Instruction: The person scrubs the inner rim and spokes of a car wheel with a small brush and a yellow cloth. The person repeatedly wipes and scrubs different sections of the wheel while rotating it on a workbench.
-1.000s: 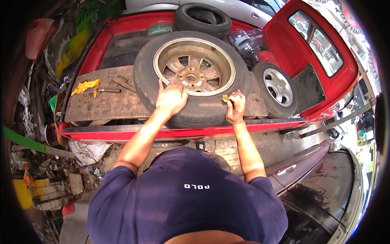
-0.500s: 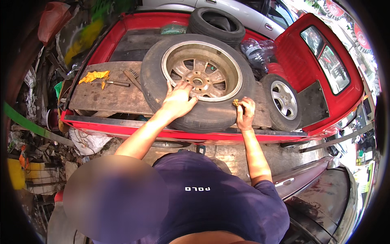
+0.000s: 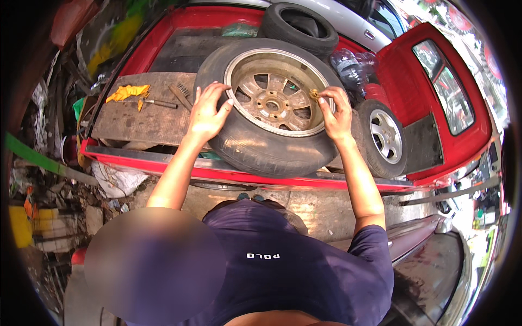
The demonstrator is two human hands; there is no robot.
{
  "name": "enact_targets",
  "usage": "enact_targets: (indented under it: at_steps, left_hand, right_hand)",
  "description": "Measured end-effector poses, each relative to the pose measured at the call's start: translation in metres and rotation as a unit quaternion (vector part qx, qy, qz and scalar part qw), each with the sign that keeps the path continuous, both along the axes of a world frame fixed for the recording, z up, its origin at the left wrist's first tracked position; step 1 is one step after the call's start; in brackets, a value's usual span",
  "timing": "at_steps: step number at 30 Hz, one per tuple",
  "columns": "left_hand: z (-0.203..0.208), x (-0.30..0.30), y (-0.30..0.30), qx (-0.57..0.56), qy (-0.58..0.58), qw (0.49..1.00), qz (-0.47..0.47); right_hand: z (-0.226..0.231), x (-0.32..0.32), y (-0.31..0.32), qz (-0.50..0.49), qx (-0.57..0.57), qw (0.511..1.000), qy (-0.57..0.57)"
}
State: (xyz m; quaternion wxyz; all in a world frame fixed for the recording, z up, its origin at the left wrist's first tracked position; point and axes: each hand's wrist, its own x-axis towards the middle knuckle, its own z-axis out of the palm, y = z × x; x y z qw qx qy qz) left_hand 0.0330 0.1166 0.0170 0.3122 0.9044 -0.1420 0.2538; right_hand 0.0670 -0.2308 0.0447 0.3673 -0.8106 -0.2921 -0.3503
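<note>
A large wheel [image 3: 274, 106], a black tire on a dirty spoked alloy rim, lies flat across a board on a red pickup bed. My left hand [image 3: 209, 113] rests on the tire's left sidewall, fingers apart and holding nothing. Its fingertips reach the rim's edge. Over the right edge of the rim, my right hand [image 3: 337, 111] pinches a small yellow scrap [image 3: 314, 95], perhaps cloth. To the left, on the wooden board [image 3: 130, 120], lie a yellow cloth [image 3: 128, 93], a dark-handled tool [image 3: 161, 103] and a brush [image 3: 181, 96].
A bare tire [image 3: 299, 30] sits behind the wheel, and clear plastic bottles [image 3: 353, 68] lie to its right. A smaller wheel [image 3: 385, 136] leans near the cab. The bed's red side edge [image 3: 217, 169] runs between me and the wheel. A dark car [image 3: 429, 271] stands behind me at right.
My left hand has shifted left along the rim's edge and spread. My right hand has carried the yellow scrap from the tire's near-right sidewall up and farther away, to the rim's right edge.
</note>
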Motion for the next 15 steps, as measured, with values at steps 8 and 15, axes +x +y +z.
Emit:
enact_targets:
  at_steps: [8, 15]
  left_hand:
    - [-0.029, -0.033, 0.077, -0.106, -0.020, 0.980, 0.166]
    - [-0.043, -0.059, 0.165, -0.160, -0.029, 0.953, 0.255]
  right_hand:
    - [0.029, 0.059, 0.113, 0.172, -0.139, 0.975, 0.029]
    - [0.024, 0.084, 0.259, 0.253, -0.243, 0.935, 0.056]
